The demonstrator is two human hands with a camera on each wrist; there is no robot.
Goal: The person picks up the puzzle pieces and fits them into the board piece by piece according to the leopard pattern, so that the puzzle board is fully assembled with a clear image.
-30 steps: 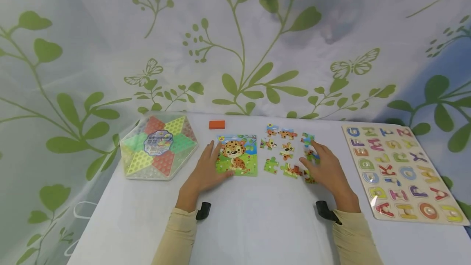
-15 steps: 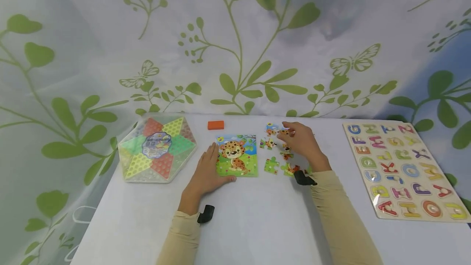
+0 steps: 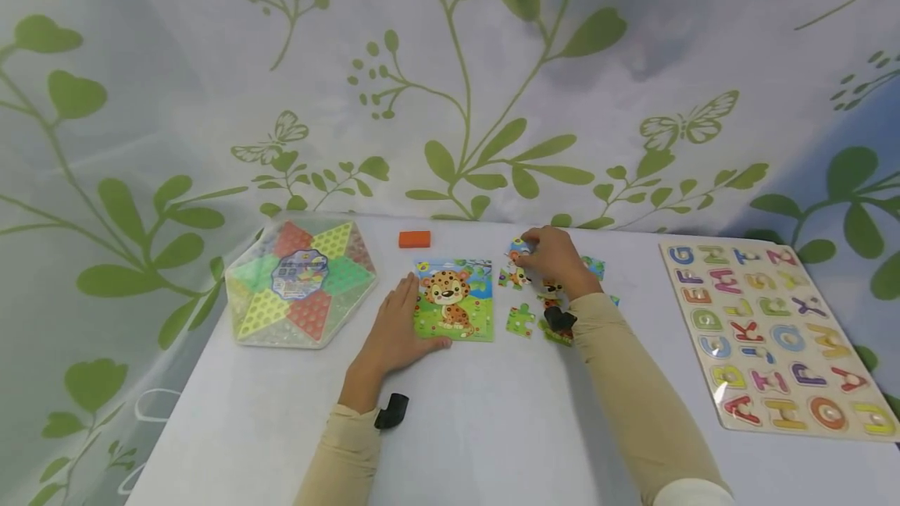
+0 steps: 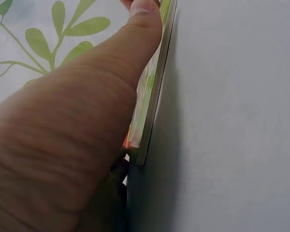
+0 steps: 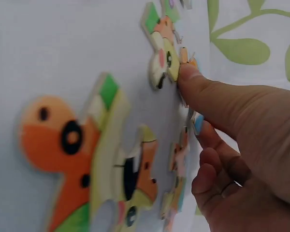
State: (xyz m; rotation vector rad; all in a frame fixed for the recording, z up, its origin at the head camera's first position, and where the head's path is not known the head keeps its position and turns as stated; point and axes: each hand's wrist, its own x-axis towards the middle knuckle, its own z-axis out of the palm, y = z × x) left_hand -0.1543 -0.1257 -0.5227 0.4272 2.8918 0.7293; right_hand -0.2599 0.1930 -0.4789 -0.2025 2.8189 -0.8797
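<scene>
A square leopard picture puzzle board (image 3: 453, 301) lies flat on the table. My left hand (image 3: 392, 334) rests against its left side, fingers straight, with the thumb along the lower edge; in the left wrist view the thumb touches the thin board edge (image 4: 152, 96). To the right lie several loose jigsaw pieces, among them a green piece (image 3: 521, 321) and a leopard-face piece (image 5: 166, 53). My right hand (image 3: 555, 260) pinches the upper-left jigsaw piece (image 3: 517, 246) between thumb and fingers. That hand and forearm partly hide other pieces.
At the left lies a hexagonal Chinese checkers board (image 3: 301, 283) in clear wrap. A small orange block (image 3: 414, 240) sits behind the puzzle board. An alphabet peg board (image 3: 766, 334) lies at the right. A leaf-patterned cloth (image 3: 464, 84) hangs behind the table.
My right hand has moved left from beside the right-hand pieces, across the top row, to the upper-left jigsaw piece, which it now pinches. The left hand has stayed at the puzzle board.
</scene>
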